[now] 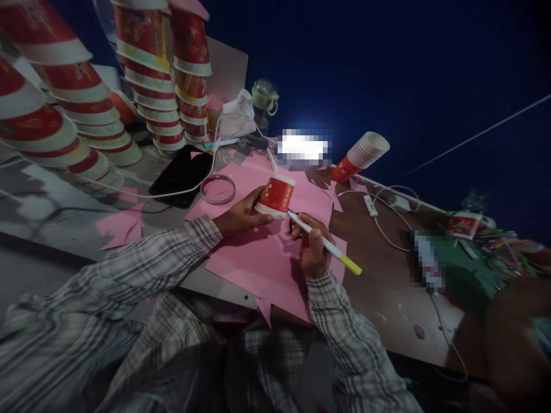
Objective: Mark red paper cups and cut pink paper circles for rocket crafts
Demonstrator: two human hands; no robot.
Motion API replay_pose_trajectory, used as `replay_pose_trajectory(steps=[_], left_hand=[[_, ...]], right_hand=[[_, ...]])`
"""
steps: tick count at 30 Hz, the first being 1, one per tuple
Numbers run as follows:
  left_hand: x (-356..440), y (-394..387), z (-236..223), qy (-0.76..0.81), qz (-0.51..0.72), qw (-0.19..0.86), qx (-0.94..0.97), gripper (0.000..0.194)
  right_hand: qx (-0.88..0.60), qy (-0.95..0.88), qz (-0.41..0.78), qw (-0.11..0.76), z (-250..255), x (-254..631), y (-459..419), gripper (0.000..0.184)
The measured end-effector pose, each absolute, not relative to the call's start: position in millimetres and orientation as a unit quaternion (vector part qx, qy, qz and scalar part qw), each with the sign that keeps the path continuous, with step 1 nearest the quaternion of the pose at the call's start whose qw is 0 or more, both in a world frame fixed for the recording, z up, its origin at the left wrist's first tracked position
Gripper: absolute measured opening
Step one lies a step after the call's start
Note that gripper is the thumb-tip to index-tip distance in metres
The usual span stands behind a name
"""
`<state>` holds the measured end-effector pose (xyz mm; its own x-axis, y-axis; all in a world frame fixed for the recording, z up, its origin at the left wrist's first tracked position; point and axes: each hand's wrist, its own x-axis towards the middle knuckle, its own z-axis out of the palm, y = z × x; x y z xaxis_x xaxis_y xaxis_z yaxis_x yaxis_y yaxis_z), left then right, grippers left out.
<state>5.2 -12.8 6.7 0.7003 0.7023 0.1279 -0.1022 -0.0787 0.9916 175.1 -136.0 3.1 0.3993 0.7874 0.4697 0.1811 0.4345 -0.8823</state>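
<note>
Currently, the left hand [245, 215] pinches a red-and-white paper cup [278, 194] at mid-view, above the pink paper [258, 252] on the bench [374, 298]. At the cup's four o'clock, the right hand [316, 249] grips a white marker [332, 248], its tip at the cup's lower edge; contact is unclear. A black phone [183, 172] lies at nine o'clock; a leaning cup stack [359, 154] stands at two.

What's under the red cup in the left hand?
Pink paper shows around the red cup, spread below it. The patch covered by the cup and left hand can't be seen.
</note>
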Motion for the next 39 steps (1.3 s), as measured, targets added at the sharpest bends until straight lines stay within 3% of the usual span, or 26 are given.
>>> replay_pose_trajectory(steps=[5,19,26,39], left_hand=[[4.6,-13.9,10.2,0.237,0.302,0.639,0.666,0.091],[5.6,-14.6,9.1,0.239,0.303,0.638,0.666,0.087],[3.8,-15.3,10.2,0.245,0.299,0.633,0.670,0.088],[4.7,-13.2,8.8,0.239,0.303,0.616,0.687,0.090]], right_hand=[[-0.490,-0.497,0.240,0.675,4.6,172.4,-136.9,0.029],[-0.522,-0.499,0.204,0.661,1.7,176.3,-135.6,0.024],[-0.510,-0.461,0.259,0.678,1.8,177.1,-137.3,0.023],[-0.519,-0.465,0.241,0.676,2.2,177.7,-136.0,0.019]])
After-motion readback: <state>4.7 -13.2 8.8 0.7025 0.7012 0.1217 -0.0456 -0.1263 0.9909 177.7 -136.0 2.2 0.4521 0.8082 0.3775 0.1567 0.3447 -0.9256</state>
